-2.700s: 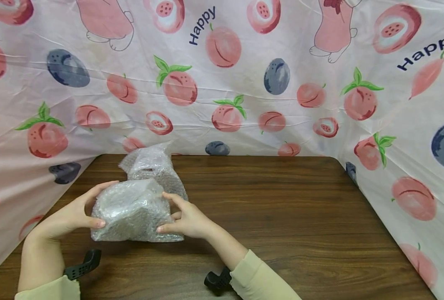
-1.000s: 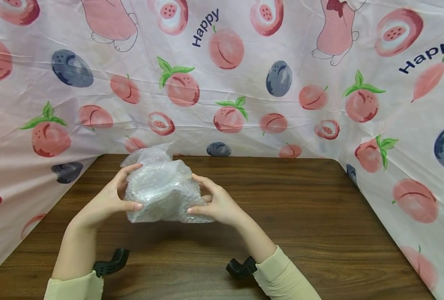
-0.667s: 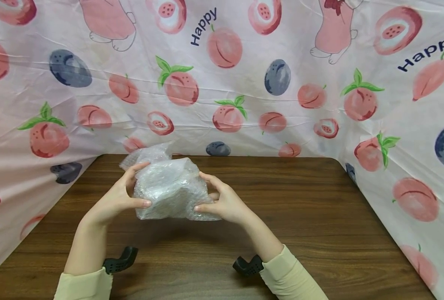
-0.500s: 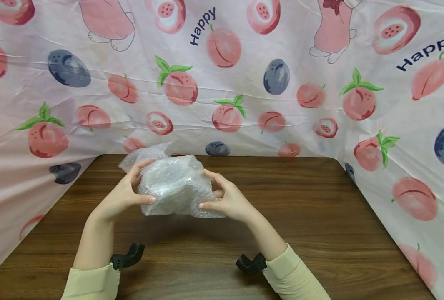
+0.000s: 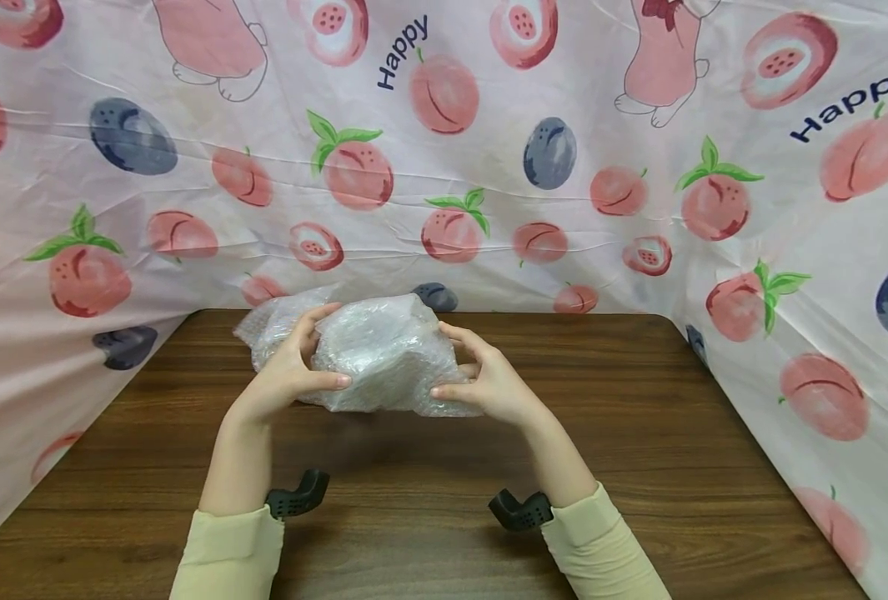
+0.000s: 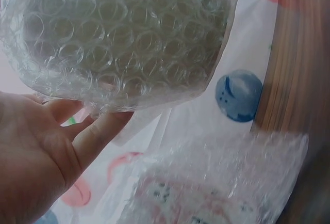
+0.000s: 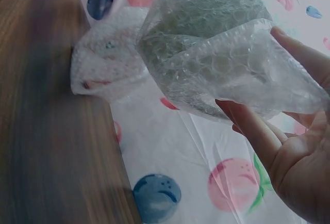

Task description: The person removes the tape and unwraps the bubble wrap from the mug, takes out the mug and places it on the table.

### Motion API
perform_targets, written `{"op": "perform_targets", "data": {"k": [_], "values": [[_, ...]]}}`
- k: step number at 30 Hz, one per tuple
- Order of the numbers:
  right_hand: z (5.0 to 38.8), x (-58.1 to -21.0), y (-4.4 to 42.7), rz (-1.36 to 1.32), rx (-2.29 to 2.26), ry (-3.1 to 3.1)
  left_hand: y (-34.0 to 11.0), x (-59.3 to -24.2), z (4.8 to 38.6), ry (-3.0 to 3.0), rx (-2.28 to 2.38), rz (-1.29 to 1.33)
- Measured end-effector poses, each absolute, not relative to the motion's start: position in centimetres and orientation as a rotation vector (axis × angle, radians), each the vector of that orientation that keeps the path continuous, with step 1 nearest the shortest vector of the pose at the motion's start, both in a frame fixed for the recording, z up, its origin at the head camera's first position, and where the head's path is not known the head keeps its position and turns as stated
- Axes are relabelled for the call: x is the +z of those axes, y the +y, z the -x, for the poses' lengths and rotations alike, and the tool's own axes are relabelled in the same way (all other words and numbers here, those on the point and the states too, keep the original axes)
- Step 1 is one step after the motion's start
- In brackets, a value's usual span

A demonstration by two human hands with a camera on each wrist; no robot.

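Note:
Both hands hold a bubble-wrapped bundle in the air above the table, seen in the head view. The left hand grips its left end, thumb in front and fingers behind. At the right end, the right hand pinches the wrap between thumb and fingers. In the left wrist view something greenish shows through the bubbles of the bundle, beside the left hand. A loose flap of wrap lies between the fingers of the right hand in the right wrist view.
A second bubble-wrapped thing, with reddish and dark marks in the right wrist view, stands at the back left of the wooden table, partly hidden behind the bundle and left hand. Fruit-patterned cloth surrounds the back and sides.
The held bundle has moved right and toward the back of the table, with both hands keeping their hold. The second wrapped thing has stayed at the back left.

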State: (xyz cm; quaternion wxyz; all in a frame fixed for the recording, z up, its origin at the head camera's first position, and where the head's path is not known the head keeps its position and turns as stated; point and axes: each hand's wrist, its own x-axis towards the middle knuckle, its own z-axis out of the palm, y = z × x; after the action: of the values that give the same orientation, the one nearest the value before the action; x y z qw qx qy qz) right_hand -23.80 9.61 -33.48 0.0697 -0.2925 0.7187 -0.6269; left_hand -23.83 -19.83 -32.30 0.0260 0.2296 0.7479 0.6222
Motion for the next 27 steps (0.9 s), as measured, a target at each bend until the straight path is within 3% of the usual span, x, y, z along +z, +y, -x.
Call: {"op": "perform_targets", "data": {"k": [27], "values": [[25.9, -33.5, 14.7, 0.857, -1.926, 2.189, -14.2, -32.9, 26.3, 2.200, 2.030, -0.688]]}}
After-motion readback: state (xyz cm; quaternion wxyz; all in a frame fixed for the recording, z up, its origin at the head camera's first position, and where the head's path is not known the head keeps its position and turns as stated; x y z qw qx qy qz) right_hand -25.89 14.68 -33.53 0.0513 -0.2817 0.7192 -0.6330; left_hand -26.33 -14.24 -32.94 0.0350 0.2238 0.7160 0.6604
